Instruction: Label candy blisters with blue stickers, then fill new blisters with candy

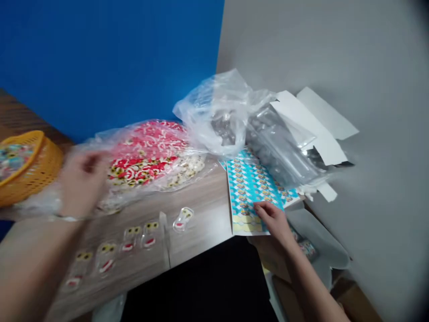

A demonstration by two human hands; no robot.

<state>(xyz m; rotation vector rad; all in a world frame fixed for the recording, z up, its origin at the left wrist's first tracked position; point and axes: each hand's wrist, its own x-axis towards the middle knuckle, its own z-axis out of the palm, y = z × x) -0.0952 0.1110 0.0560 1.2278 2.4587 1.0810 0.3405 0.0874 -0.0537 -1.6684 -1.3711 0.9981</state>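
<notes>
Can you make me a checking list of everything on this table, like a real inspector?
Surface: brown wood-grain tabletop.
Job's things: blue printed sticker sheet; clear plastic bag of red and cream pieces; small clear packets with yellow and red prints.
Clutter: yellow woven plastic basket; crumpled clear plastic bag; clear plastic trays; white cardboard strips.
Hands: left hand, blurred, over the red bag; right hand, touching the sticker sheet.
Cables: nothing seen.
Surroundings: blue wall; grey wall.
</notes>
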